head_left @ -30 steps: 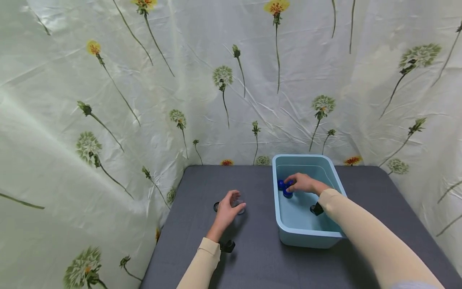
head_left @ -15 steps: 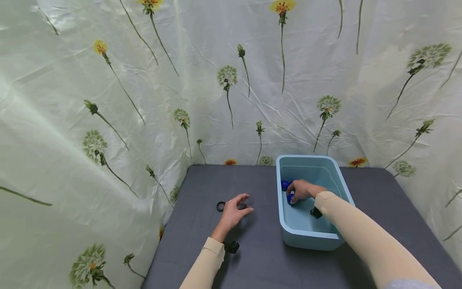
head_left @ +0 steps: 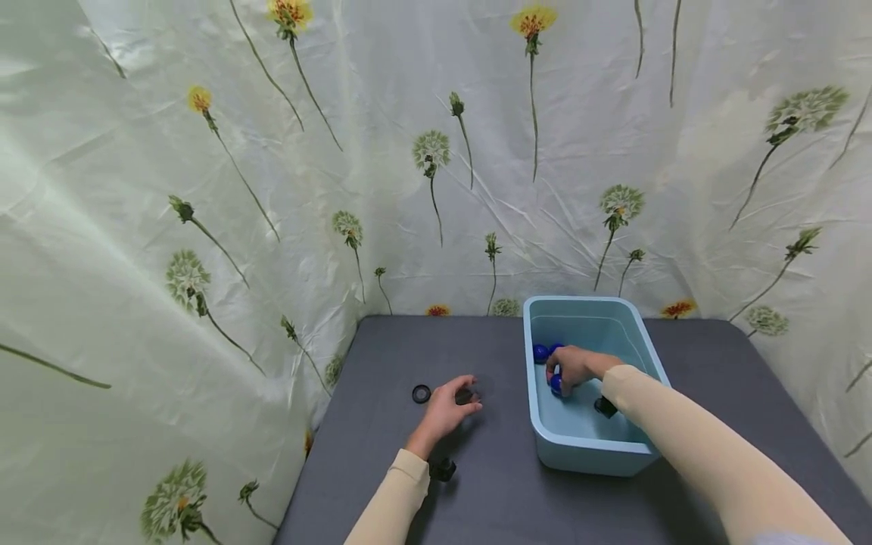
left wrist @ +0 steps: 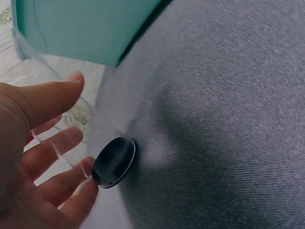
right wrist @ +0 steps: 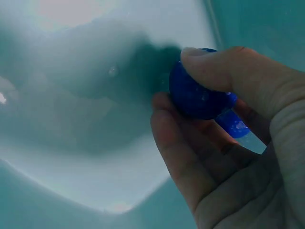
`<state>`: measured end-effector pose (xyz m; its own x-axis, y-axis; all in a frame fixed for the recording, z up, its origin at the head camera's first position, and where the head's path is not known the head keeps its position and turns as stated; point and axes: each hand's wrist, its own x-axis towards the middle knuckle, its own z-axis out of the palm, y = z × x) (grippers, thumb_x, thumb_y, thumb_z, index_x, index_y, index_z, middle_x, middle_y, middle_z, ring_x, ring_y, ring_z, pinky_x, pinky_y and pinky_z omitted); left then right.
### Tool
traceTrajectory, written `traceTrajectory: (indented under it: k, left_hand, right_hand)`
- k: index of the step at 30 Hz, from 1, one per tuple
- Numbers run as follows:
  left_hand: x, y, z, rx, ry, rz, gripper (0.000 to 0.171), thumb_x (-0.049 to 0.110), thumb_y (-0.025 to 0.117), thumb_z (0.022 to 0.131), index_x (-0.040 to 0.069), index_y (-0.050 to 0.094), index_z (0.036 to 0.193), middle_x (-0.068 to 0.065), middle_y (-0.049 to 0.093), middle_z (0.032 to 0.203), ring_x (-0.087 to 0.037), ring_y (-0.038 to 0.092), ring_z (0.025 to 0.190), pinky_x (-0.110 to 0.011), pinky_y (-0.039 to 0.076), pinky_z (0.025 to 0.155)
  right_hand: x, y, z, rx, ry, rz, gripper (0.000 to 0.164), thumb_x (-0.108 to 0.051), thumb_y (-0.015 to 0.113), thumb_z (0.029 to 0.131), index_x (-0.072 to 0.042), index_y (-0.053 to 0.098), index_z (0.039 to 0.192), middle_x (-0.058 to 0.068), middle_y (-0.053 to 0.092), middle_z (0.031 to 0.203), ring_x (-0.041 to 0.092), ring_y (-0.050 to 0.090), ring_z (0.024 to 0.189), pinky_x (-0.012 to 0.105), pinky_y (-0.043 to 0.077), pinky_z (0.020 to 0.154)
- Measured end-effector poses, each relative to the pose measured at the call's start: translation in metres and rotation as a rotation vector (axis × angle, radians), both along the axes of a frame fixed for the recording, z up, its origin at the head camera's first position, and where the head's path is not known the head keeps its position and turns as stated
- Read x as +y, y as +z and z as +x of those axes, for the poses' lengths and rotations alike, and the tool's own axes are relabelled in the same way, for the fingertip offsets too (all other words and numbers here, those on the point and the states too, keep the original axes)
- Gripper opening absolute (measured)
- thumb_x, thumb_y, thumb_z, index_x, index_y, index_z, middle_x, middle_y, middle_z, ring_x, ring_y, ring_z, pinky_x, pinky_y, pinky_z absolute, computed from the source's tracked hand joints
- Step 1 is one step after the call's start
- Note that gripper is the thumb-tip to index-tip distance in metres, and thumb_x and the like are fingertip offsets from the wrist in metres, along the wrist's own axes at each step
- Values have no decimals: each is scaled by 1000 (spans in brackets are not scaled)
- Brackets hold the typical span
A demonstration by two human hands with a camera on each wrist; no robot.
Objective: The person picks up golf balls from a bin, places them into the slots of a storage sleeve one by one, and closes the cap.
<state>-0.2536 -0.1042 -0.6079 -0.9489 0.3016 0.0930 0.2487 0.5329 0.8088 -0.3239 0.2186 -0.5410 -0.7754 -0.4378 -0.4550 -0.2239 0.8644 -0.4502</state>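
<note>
One blue ball point(right wrist: 193, 95) in right hand point(head_left: 575, 365)

Soft, even brightness across the head view, and there's pale glare streaking the left side of the white flower-printed plastic sheet point(head_left: 381, 166)! Wide-angle stretch at the edges; faint shadows pooling on the dark grey fabric-covered table point(head_left: 504, 503). Left wrist: dimmer, weave crisp, the clear thin-walled plastic container point(left wrist: 97, 129) almost invisible. Right wrist: murky teal, the light-blue plastic bin point(right wrist: 119, 176) glaring white up top, a blurry shadow, glints on the glossy blue ball point(right wrist: 193, 101).
</note>
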Motion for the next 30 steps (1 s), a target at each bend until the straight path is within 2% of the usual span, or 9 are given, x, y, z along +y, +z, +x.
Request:
traceTrajectory:
  k: [5,11,16,21,25,30]
  left_hand:
    - [-3,-6,1,14,53,-22,46,28,78,90,16,63,133,1,64,126,-24,59,119,-49,48,94]
    - [-5,-5,3,46,57,-35,45,27,79,90,16,64,131,0,65,123,-25,59,117,-50,48,93]
    - [-3,0,7,54,66,-53,46,25,79,89,15,64,132,0,65,124,-23,59,117,-48,47,94]
    - [-1,9,13,52,65,-53,50,26,79,89,14,62,135,0,64,127,-22,59,119,-48,47,97]
    - [-2,18,17,74,57,-46,52,25,80,89,12,62,136,-1,64,127,-23,59,120,-48,47,97]
    - [-2,23,21,97,55,-62,52,26,80,89,17,61,136,1,64,127,-20,59,120,-46,47,98]
  right_hand:
    - [0,2,4,22,18,-2,36,7,81,72,-13,70,99,2,64,94,20,58,86,37,52,75]
    - [2,15,10,60,50,-68,38,9,80,71,-10,71,103,1,65,95,20,57,86,38,52,76]
    - [10,28,14,92,74,-118,37,8,79,72,-7,70,105,0,66,95,18,57,86,37,52,76]
    - [17,41,20,96,83,-162,36,6,81,71,-11,70,102,0,67,96,17,60,87,35,53,75]
    - [21,50,22,106,68,-214,36,1,82,73,-11,71,104,2,67,98,19,59,88,35,53,74]
    - [27,56,25,122,33,-256,38,-2,82,75,-10,71,110,3,67,101,21,58,89,35,52,74]
